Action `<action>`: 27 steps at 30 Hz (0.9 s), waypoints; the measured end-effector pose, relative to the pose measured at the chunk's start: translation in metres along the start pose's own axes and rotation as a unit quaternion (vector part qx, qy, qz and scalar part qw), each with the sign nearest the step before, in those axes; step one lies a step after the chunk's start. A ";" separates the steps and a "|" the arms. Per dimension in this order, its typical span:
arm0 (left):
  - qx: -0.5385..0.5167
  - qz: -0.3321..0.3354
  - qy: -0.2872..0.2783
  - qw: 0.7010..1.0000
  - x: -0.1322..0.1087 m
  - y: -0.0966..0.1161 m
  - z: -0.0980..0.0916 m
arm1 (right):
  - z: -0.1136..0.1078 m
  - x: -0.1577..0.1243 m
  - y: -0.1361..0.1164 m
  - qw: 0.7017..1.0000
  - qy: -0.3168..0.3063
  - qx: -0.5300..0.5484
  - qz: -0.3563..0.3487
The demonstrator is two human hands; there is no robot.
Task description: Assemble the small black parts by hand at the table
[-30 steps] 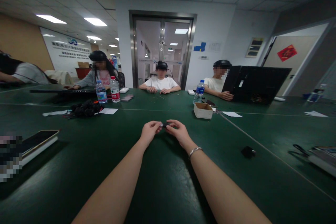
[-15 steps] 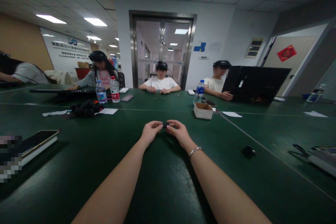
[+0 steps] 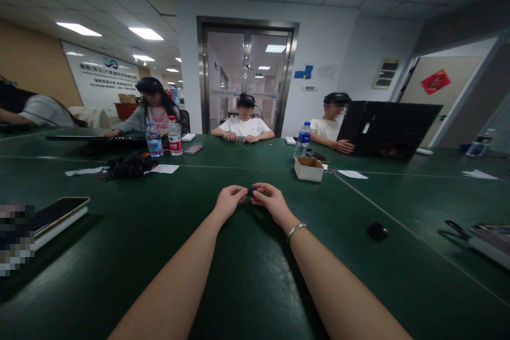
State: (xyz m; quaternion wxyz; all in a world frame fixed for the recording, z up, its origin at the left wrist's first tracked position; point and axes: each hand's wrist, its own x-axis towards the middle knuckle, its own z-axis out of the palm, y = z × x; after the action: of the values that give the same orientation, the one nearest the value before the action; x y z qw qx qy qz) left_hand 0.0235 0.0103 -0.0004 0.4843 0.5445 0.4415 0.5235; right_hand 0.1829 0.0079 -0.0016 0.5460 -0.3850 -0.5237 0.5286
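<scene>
A small black object (image 3: pixel 251 192) is pinched between my two hands, just above the green table (image 3: pixel 239 255). Its kind is too small to make out. My left hand (image 3: pixel 230 200) grips its left end with thumb and fingertips. On the right end, my right hand (image 3: pixel 272 201) closes its thumb and fingers; a silver bracelet (image 3: pixel 297 230) circles that wrist. Fingers cover much of the object. Off to the right lies another small black item (image 3: pixel 377 231) with a shiny end, apart from both hands.
Beyond my hands stands an open cardboard box (image 3: pixel 309 170) with a water bottle (image 3: pixel 303 139) behind it. Two bottles (image 3: pixel 154 141) and a black tangled bundle (image 3: pixel 133 164) are at the left. A phone (image 3: pixel 59 212) lies at near left. Several people sit around the table.
Both hands keep their hold on the small black object, with only a very slight shift of the fingers. The view has barely moved.
</scene>
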 end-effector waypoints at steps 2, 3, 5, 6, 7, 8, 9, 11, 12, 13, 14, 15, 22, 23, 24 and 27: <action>0.005 -0.001 -0.005 1.000 -0.001 0.001 0.000 | 0.000 0.000 0.000 1.000 -0.002 0.001 0.001; 0.009 -0.001 -0.006 1.000 -0.001 0.001 0.000 | 0.000 0.000 0.000 1.000 -0.003 0.002 0.001; 0.016 -0.001 -0.005 1.000 0.000 0.001 0.000 | 0.000 -0.001 -0.001 1.000 -0.005 0.004 -0.001; 0.020 0.000 -0.003 1.000 0.000 0.000 0.000 | 0.000 -0.001 -0.001 1.000 -0.007 0.005 -0.002; 0.026 0.002 -0.001 1.000 0.001 -0.001 0.000 | 0.000 -0.002 -0.002 1.000 -0.008 0.007 -0.003; 0.033 0.005 0.001 0.999 0.002 -0.001 0.000 | 0.000 -0.002 -0.002 1.000 -0.009 0.008 -0.003; 0.041 0.008 0.003 0.999 0.002 -0.002 0.000 | 0.000 -0.003 -0.003 1.000 -0.010 0.009 -0.002; 0.062 0.009 0.008 0.998 0.003 -0.002 -0.001 | 0.000 -0.003 -0.004 1.000 -0.011 0.011 -0.001; 0.073 0.007 0.011 0.997 0.004 -0.002 -0.001 | 0.000 -0.004 -0.004 1.000 -0.013 0.010 0.000; 0.083 0.004 0.014 0.996 0.004 -0.002 -0.002 | 0.000 -0.003 -0.004 1.000 -0.015 0.009 0.001; 0.092 0.001 0.017 0.996 0.004 -0.002 -0.002 | 0.000 -0.003 -0.004 1.000 -0.018 0.008 0.001; 0.099 -0.002 0.020 0.995 0.005 -0.002 -0.002 | 0.000 -0.003 -0.004 1.000 -0.021 0.007 0.000; 0.125 0.009 0.034 0.992 0.005 -0.004 -0.002 | 0.001 -0.003 -0.003 1.000 -0.026 0.010 0.002; 0.117 0.017 0.032 0.993 0.005 -0.004 -0.002 | 0.001 -0.003 -0.004 1.000 -0.023 0.009 0.004; 0.104 0.025 0.027 0.994 0.004 -0.003 -0.001 | 0.001 -0.003 -0.004 1.000 -0.019 0.007 0.005; 0.058 0.051 0.011 0.997 0.001 0.000 -0.001 | 0.001 -0.002 -0.004 1.000 -0.005 -0.005 0.011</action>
State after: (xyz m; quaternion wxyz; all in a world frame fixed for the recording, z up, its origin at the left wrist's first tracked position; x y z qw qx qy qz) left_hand 0.0227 0.0117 -0.0005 0.4196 0.5876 0.4480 0.5272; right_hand 0.1824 0.0055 0.0022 0.5356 -0.3912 -0.5246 0.5338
